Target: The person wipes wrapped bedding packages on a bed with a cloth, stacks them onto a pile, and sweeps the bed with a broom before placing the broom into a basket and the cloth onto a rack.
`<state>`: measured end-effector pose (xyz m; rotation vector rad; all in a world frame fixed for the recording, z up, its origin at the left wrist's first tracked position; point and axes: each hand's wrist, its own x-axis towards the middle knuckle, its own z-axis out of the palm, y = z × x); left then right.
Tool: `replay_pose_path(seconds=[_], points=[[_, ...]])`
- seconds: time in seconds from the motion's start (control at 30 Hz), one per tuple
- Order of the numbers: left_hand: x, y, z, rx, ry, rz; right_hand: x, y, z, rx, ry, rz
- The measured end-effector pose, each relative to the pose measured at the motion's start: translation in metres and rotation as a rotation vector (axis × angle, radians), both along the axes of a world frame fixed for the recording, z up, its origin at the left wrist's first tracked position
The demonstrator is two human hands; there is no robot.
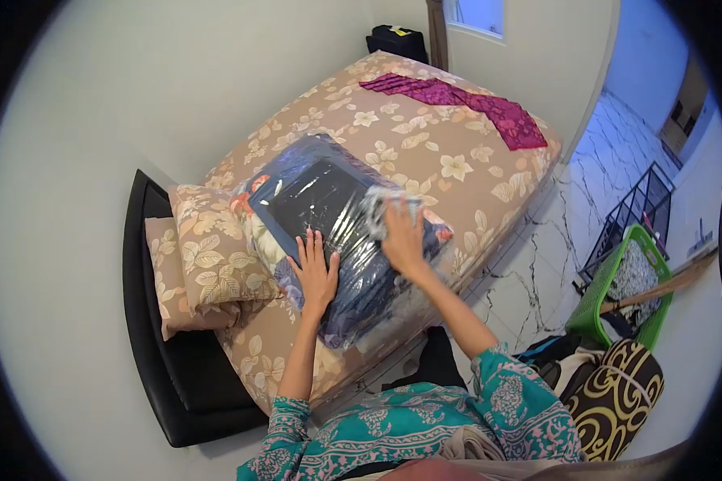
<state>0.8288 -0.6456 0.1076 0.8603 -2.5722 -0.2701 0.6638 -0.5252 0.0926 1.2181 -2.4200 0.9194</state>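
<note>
A large bedding package (297, 200) in clear shiny plastic lies on the bed, with dark blue and floral fabric showing through it. My left hand (316, 275) rests flat on the plastic near its lower left part, fingers spread. On the right part of the package, my right hand (403, 240) presses a crumpled grey-and-white cloth (383, 210) against the plastic. The fingers lie over the cloth and partly hide it.
The bed (425, 152) has a floral sheet, stacked pillows (217, 248) and a black headboard (148, 353). A magenta scarf (489, 108) lies across its far end. To the right stand a green laundry basket (590, 309), a black rack (638, 212) and a patterned roll (618, 397).
</note>
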Motion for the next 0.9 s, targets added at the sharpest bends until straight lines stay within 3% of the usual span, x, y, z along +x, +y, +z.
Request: replay_pose_path(seconds=[0.03, 0.1, 0.17, 0.23, 0.3, 0.37, 0.47, 0.6, 0.67, 0.8, 0.9], points=[[0.0, 0.001, 0.0, 0.007, 0.009, -0.011, -0.02, -0.008, 0.006, 0.002, 0.015, 0.015], [0.0, 0.003, 0.0, -0.017, 0.056, 0.001, -0.05, -0.027, 0.016, 0.069, -0.4, -0.04], [-0.002, 0.001, 0.004, -0.009, 0.021, 0.009, -0.048, -0.054, 0.004, 0.045, -0.17, 0.01], [-0.01, -0.005, 0.018, 0.0, 0.089, 0.066, -0.031, -0.066, 0.011, 0.036, 0.017, 0.234], [-0.019, -0.024, 0.042, 0.271, 0.068, 0.156, -0.022, -0.076, 0.02, 0.119, 0.061, 0.579], [-0.03, -0.045, 0.036, 0.268, 0.15, 0.195, -0.034, -0.096, 0.023, 0.133, 0.103, 0.704], [-0.045, -0.069, 0.015, -0.076, 0.104, 0.329, -0.081, -0.15, 0.021, 0.189, 0.117, 0.565], [-0.045, -0.069, 0.004, 0.003, 0.093, 0.334, -0.157, -0.253, 0.013, 0.21, -0.243, 0.494], [-0.044, -0.067, 0.007, 0.018, 0.083, 0.335, -0.172, -0.297, 0.025, 0.222, -0.223, 0.465], [-0.044, -0.062, 0.014, 0.03, 0.077, 0.366, -0.142, -0.389, 0.044, 0.274, -0.125, 0.409], [-0.045, -0.062, 0.019, 0.05, 0.061, 0.382, -0.065, -0.458, 0.03, 0.439, -0.196, 0.664]])
